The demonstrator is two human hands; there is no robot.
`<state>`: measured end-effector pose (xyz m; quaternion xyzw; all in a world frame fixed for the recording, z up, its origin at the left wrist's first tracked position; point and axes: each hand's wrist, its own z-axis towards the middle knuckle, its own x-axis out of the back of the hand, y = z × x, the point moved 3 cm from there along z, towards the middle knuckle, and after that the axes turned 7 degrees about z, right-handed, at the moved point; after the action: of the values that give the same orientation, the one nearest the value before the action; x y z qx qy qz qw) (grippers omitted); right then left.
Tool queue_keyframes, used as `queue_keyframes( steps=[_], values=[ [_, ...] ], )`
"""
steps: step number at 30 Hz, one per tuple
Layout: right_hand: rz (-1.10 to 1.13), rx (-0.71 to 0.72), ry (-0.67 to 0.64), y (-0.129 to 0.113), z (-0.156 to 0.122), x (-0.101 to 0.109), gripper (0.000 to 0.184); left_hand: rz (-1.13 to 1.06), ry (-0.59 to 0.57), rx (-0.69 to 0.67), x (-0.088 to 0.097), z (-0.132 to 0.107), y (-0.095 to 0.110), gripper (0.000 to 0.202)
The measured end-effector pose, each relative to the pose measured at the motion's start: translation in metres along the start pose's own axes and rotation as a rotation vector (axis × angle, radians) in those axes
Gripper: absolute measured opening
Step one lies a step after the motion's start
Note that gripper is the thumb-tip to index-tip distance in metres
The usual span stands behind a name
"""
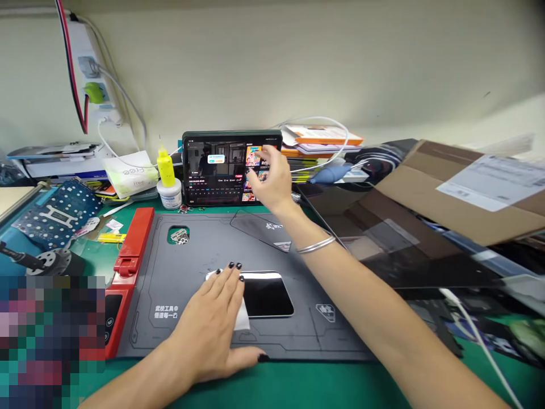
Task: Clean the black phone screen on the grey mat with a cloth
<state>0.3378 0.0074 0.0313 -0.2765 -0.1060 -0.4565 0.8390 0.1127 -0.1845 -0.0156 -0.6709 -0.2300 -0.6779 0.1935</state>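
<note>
A smartphone (pixel 268 294) with a dark screen lies flat on a grey work mat (pixel 187 272). My left hand (pixel 208 326) rests flat over the phone's left end, its fingers stretched out. From beneath that hand a white sheet (pixel 242 319) sticks out, perhaps paper or cloth. My right hand (pixel 275 179) reaches up to the right side of a tablet (pixel 215 165) that stands at the back with its screen lit. Thumb and fingers of this hand are bent and apart, with nothing between them. Whether a fingertip touches the tablet screen, I cannot tell.
A red tool (pixel 131 267) lies along the mat's left edge. Left of the tablet, a yellow bottle (pixel 166 167) stands on a white jar (pixel 170 196). A dark glossy panel (pixel 383 238) and a cardboard box (pixel 460 187) crowd the right. A power strip (pixel 91 68) hangs upper left.
</note>
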Motion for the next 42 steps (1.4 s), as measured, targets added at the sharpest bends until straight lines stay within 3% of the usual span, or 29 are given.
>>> queue_keyframes(
  steps=[4, 13, 21, 30, 42],
  values=[
    [-0.021, 0.075, -0.107, -0.007, -0.007, -0.009, 0.059, 0.047, 0.004, 0.077, -0.002, 0.001, -0.012, 0.093],
    [-0.111, 0.166, -0.312, -0.01, -0.009, -0.017, 0.055, 0.051, 0.03, 0.028, -0.004, -0.002, -0.011, 0.088],
    [-0.174, 0.099, -0.256, 0.006, -0.017, -0.004, 0.056, 0.068, 0.008, 0.077, 0.0, 0.001, -0.017, 0.093],
    [-0.17, 0.129, -0.278, 0.006, -0.023, -0.009, 0.05, 0.025, 0.046, -0.011, -0.002, -0.003, -0.003, 0.089],
    [-0.15, 0.156, -0.326, -0.003, -0.02, -0.023, 0.07, 0.053, 0.071, -0.013, -0.001, 0.0, -0.011, 0.086]
  ],
)
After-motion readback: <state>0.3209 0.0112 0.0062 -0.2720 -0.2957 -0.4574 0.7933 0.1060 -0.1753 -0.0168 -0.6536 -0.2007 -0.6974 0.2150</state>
